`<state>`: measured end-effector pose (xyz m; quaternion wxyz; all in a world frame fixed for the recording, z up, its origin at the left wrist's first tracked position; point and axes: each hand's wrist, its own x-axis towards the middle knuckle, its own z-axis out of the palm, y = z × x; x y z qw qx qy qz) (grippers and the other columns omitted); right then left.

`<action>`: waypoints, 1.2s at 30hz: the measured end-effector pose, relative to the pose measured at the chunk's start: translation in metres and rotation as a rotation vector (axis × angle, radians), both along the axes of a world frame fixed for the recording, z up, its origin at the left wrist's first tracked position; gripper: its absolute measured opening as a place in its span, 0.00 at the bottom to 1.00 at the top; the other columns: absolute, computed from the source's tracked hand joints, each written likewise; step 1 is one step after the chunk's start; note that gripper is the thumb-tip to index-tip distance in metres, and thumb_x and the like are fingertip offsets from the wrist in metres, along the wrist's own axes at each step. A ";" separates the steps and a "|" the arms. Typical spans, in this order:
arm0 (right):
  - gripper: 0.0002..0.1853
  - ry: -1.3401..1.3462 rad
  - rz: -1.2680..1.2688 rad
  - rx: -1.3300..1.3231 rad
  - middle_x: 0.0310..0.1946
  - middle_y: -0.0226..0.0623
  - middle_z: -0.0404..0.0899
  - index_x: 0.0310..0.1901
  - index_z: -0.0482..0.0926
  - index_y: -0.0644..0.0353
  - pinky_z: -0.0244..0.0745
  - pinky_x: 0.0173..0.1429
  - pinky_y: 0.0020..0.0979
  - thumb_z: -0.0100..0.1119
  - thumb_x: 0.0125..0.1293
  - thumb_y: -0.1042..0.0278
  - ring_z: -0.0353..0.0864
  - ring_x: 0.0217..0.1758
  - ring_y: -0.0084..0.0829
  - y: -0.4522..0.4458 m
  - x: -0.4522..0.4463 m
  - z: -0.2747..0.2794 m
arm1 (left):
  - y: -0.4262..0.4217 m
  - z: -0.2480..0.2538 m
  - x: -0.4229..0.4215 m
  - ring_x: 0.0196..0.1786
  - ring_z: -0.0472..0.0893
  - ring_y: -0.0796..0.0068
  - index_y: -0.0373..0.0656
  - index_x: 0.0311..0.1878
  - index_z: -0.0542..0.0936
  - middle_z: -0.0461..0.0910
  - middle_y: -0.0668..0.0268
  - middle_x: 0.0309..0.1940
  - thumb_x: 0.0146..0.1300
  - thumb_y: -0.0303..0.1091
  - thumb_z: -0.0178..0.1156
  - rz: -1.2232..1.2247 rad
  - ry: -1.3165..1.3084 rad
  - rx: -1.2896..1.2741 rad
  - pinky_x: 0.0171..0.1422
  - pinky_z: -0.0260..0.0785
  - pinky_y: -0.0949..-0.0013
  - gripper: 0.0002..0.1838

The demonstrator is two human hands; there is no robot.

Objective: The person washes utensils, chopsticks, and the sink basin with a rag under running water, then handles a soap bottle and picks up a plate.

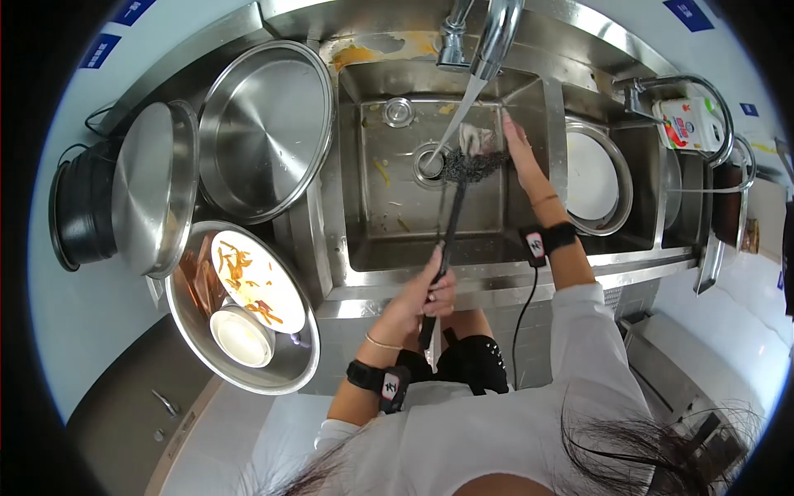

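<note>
My left hand (430, 289) is closed around the black handle of a long scrubbing brush (455, 207). The dark, wiry head of the brush is over the sink (376, 240), close to the drain. Against that head is a small pale item with darker markings (477, 139); its kind is unclear. My right hand (519, 149) is at the item's right side, seen edge-on with the fingers pointing away from me and the thumb hidden. Water runs from the faucet (494, 50) down past the item towards the drain.
Left of the sink stand large steel basins (265, 132) and a steel bowl (310, 364) holding a food-soiled white plate (256, 285) and a small cream bowl (241, 336). A second sink on the right holds white dishes (591, 178). A white container (693, 124) stands behind a curved faucet.
</note>
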<state>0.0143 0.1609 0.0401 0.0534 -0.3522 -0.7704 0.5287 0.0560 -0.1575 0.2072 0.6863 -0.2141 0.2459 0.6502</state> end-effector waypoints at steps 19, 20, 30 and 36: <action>0.21 0.735 -0.211 -1.065 0.11 0.22 0.51 0.21 0.61 0.52 0.49 0.27 0.22 0.37 0.75 0.57 0.47 0.16 0.17 -0.086 0.006 0.159 | 0.057 -0.115 -0.082 0.54 0.76 0.63 0.30 0.51 0.73 0.77 0.52 0.48 0.73 0.39 0.35 0.735 0.044 -0.327 0.68 0.63 0.57 0.23; 0.20 0.738 -0.245 -1.026 0.12 0.23 0.51 0.21 0.61 0.52 0.48 0.27 0.22 0.38 0.75 0.58 0.46 0.16 0.17 -0.089 0.007 0.155 | 0.068 -0.122 -0.092 0.53 0.77 0.64 0.31 0.49 0.74 0.78 0.54 0.47 0.73 0.39 0.35 0.814 -0.023 -0.255 0.66 0.65 0.58 0.21; 0.20 0.317 -0.312 -0.353 0.32 0.32 0.81 0.33 0.79 0.64 0.72 0.36 0.19 0.43 0.72 0.57 0.76 0.29 0.19 -0.095 0.027 0.092 | 0.125 -0.181 -0.129 0.39 0.78 0.70 0.46 0.31 0.73 0.77 0.66 0.30 0.65 0.37 0.48 0.652 0.153 0.144 0.53 0.66 0.66 0.09; 0.16 0.508 -0.371 -0.309 0.34 0.33 0.79 0.37 0.77 0.65 0.74 0.30 0.20 0.47 0.71 0.59 0.78 0.26 0.20 -0.080 0.078 0.130 | 0.117 -0.135 -0.087 0.67 0.63 0.61 0.48 0.70 0.58 0.65 0.51 0.63 0.59 0.64 0.51 -0.132 0.689 -0.576 0.72 0.41 0.50 0.42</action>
